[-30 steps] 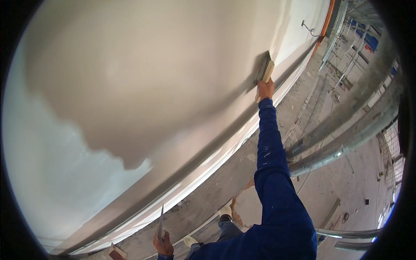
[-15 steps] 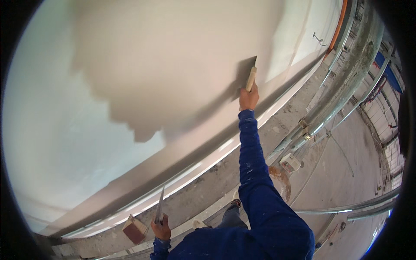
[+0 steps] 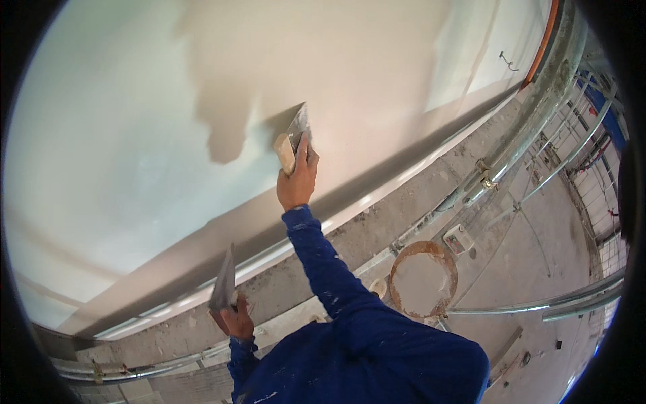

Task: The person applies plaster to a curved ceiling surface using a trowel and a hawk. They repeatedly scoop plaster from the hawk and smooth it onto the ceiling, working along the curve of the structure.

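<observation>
My right hand point(image 3: 297, 180) grips a plastering trowel point(image 3: 301, 122) by its pale wooden handle, with the index finger stretched along the blade. The blade is at the large wall point(image 3: 363, 81), next to the ragged lower edge of a beige coated patch point(image 3: 225, 128). Around that patch the wall is paler and greenish. Lower left, clear of the wall's base, my left hand point(image 3: 239, 319) is closed round a second tool, a flat grey trowel point(image 3: 225, 281) with its blade pointing up. Its handle is mostly hidden by my fingers.
A round tub point(image 3: 453, 286) with a stained rim and greyish paste stands on the floor to my right. Beside it sits a small white box point(image 3: 458, 239). Metal scaffold pipes point(image 3: 535, 124) run along the right. A thin wire point(image 3: 508, 62) sticks out of the wall.
My right hand has swept left with its trowel, and the blade has turned. The left trowel has shifted left and shows more of its flat face. More of the tub is visible.
</observation>
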The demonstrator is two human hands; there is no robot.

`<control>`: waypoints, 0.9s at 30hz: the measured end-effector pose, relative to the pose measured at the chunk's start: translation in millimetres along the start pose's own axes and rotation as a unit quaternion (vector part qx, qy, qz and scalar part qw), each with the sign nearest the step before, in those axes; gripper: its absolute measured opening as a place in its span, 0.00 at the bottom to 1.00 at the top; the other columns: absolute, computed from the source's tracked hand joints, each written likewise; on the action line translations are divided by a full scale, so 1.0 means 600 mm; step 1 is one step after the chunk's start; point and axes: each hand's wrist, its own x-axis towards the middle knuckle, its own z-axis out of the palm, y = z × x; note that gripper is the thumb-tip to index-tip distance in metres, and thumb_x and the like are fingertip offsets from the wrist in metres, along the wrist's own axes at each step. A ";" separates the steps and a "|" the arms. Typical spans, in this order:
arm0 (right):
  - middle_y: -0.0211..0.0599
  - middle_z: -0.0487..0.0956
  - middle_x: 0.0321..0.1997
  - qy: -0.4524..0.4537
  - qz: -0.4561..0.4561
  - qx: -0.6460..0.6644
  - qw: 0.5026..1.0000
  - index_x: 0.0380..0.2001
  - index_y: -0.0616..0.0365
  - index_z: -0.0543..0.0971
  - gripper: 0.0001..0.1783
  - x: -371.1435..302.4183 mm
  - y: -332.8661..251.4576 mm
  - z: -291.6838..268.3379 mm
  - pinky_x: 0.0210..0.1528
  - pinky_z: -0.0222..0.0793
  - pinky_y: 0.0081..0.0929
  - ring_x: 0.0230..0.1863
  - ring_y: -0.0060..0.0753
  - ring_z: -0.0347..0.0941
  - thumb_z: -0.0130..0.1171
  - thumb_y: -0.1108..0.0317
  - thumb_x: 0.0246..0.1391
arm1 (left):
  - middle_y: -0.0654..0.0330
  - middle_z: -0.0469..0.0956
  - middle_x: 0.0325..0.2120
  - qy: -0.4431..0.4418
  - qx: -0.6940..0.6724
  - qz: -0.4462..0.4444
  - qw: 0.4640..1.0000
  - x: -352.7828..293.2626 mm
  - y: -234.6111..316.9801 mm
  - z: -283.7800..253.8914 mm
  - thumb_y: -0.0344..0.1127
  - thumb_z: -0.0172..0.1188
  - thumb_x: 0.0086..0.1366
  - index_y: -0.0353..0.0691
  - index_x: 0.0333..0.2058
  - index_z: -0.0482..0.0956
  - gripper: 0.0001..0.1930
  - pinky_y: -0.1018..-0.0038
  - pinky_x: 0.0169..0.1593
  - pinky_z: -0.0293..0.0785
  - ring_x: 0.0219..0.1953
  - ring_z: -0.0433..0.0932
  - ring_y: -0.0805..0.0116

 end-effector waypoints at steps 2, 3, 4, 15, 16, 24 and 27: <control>0.53 0.62 0.51 -0.096 -0.018 0.103 0.990 0.55 0.47 0.61 0.37 -0.034 0.000 -0.036 0.51 0.59 0.39 0.51 0.52 0.60 0.48 0.82 0.35 | 0.62 0.71 0.19 -0.040 -0.039 -0.030 0.998 0.010 0.005 -0.005 0.35 0.54 0.58 0.31 0.33 0.70 0.11 0.79 0.26 0.64 0.22 0.68 0.76; 0.47 0.68 0.45 -0.145 0.040 0.141 0.979 0.50 0.52 0.66 0.33 -0.051 0.022 -0.046 0.48 0.61 0.34 0.49 0.47 0.64 0.47 0.83 0.34 | 0.61 0.70 0.18 -0.051 -0.074 -0.059 0.994 0.013 0.023 -0.005 0.35 0.51 0.59 0.32 0.30 0.69 0.10 0.80 0.24 0.65 0.20 0.69 0.76; 0.44 0.70 0.41 -0.207 0.126 0.214 0.946 0.47 0.55 0.68 0.30 -0.066 0.027 -0.071 0.45 0.62 0.32 0.46 0.44 0.66 0.49 0.82 0.34 | 0.61 0.70 0.18 -0.091 -0.123 -0.100 0.983 0.014 0.026 -0.011 0.35 0.50 0.60 0.33 0.30 0.69 0.10 0.80 0.23 0.65 0.19 0.69 0.76; 0.37 0.75 0.37 -0.244 0.238 0.599 0.724 0.36 0.56 0.75 0.23 -0.115 0.029 -0.284 0.46 0.65 0.42 0.41 0.37 0.71 0.48 0.85 0.31 | 0.59 0.69 0.18 -0.394 -0.300 -0.159 0.854 0.022 0.076 0.004 0.48 0.43 0.62 0.34 0.35 0.63 0.19 0.82 0.15 0.62 0.12 0.67 0.74; 0.37 0.76 0.37 -0.253 0.245 0.609 0.711 0.36 0.56 0.74 0.23 -0.119 0.034 -0.290 0.45 0.66 0.41 0.41 0.37 0.71 0.48 0.85 0.32 | 0.59 0.68 0.17 -0.403 -0.324 -0.186 0.835 0.022 0.071 0.013 0.50 0.45 0.61 0.34 0.36 0.63 0.21 0.82 0.14 0.62 0.11 0.66 0.74; 0.40 0.73 0.46 -0.439 -0.144 0.078 0.883 0.38 0.55 0.75 0.25 -0.023 0.090 -0.357 0.44 0.67 0.27 0.45 0.36 0.71 0.53 0.82 0.29 | 0.60 0.68 0.18 -0.501 -0.349 -0.208 0.764 0.050 0.131 0.143 0.51 0.47 0.60 0.34 0.34 0.64 0.21 0.83 0.14 0.62 0.12 0.67 0.77; 0.45 0.71 0.48 -0.481 -0.129 0.159 0.853 0.43 0.53 0.73 0.26 0.040 0.141 -0.386 0.49 0.64 0.28 0.49 0.40 0.68 0.55 0.80 0.34 | 0.59 0.68 0.17 -0.512 -0.338 -0.228 0.756 0.053 0.161 0.213 0.51 0.49 0.58 0.34 0.34 0.64 0.22 0.83 0.14 0.62 0.11 0.66 0.76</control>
